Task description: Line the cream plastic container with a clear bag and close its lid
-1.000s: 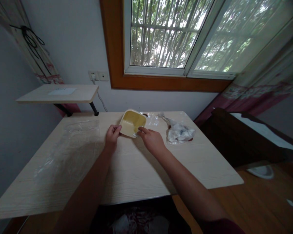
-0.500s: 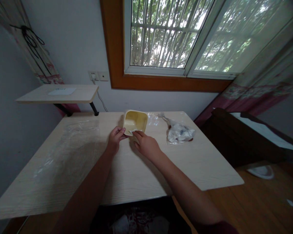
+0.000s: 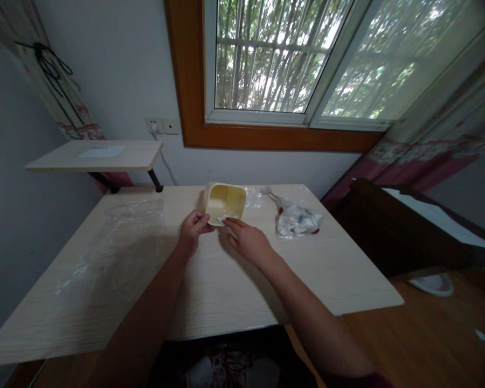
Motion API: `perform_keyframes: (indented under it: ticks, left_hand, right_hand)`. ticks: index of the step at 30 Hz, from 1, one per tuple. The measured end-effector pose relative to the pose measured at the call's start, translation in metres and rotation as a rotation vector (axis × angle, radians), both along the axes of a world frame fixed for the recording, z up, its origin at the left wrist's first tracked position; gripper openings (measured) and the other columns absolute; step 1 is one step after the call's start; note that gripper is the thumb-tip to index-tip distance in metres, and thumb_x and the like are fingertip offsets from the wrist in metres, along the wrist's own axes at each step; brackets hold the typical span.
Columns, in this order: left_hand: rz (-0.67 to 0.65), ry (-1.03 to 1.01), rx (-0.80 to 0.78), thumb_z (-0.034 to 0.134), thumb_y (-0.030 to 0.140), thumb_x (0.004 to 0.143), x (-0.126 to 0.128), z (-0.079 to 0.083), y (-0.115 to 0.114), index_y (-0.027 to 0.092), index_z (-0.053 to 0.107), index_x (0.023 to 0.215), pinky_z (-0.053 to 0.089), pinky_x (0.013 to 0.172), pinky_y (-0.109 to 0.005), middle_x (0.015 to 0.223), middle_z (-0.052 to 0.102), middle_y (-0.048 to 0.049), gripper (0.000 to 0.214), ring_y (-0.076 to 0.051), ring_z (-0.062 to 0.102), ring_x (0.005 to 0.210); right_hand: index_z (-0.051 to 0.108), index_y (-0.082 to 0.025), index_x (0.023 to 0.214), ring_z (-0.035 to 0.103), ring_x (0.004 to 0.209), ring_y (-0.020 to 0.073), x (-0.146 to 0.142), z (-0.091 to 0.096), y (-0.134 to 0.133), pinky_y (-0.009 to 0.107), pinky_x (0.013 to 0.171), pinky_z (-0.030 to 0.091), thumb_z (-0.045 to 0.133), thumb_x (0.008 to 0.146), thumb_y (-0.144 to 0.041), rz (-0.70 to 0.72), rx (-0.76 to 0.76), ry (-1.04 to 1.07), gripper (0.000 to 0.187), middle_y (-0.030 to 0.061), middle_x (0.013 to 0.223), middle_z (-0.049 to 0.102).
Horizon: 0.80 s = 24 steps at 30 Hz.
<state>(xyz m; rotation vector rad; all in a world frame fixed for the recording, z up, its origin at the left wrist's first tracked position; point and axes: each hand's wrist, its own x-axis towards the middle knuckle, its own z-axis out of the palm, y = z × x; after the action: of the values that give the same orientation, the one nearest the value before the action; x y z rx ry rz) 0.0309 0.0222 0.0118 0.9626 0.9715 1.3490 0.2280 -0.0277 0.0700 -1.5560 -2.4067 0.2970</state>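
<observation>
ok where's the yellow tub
Head view: yellow tub at the far middle of the table under the window, left hand and right hand at its near rim, bag to its right.

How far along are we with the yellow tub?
Done: the yellow tub lies tipped on the table, mouth toward the camera. In hand: the left hand pinches its near rim; the right hand touches a white scrap there. Left: the bag lies untouched.

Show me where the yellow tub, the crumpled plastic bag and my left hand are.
yellow tub [image 3: 226, 202]: head view, inside wall.
crumpled plastic bag [image 3: 297, 220]: head view, middle of the bundle.
left hand [image 3: 192, 230]: head view, back of the hand.
</observation>
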Motion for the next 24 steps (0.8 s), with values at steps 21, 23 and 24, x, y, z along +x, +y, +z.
perform_keyframes:
  ticks: [21,23,24]
  left_hand:
    - [0.016,0.048,0.093,0.078,0.048,0.076,-0.003,-0.006,0.003,0.02,0.051,0.074,0.018,0.044,-0.02,0.049,0.045,0.0077,0.039,-0.006,0.034,0.042]
    - [0.015,0.059,0.098,0.077,0.048,0.077,-0.004,-0.006,0.003,0.021,0.051,0.074,0.019,0.044,-0.021,0.047,0.045,0.0075,0.037,-0.007,0.035,0.042]
    - [0.011,0.063,0.103,0.076,0.047,0.078,-0.004,-0.006,0.003,0.021,0.051,0.074,0.019,0.044,-0.021,0.047,0.046,0.0074,0.037,-0.007,0.035,0.042]
  right_hand:
    - [0.049,-0.023,0.151,0.062,0.129,0.0231,-0.011,-0.003,-0.001,0.035,0.106,0.052,0.052,0.096,-0.026,-0.03,-0.021,0.031,0.055,0.007,0.157,0.05]
    - [0.051,-0.023,0.149,0.063,0.128,0.0238,-0.009,-0.004,-0.001,0.036,0.106,0.052,0.052,0.096,-0.026,-0.062,-0.018,0.011,0.054,0.0071,0.156,0.052]
    - [0.051,-0.022,0.149,0.063,0.127,0.0243,-0.009,-0.004,-0.001,0.036,0.106,0.052,0.052,0.095,-0.026,-0.073,-0.017,0.009,0.053,0.0072,0.155,0.052]
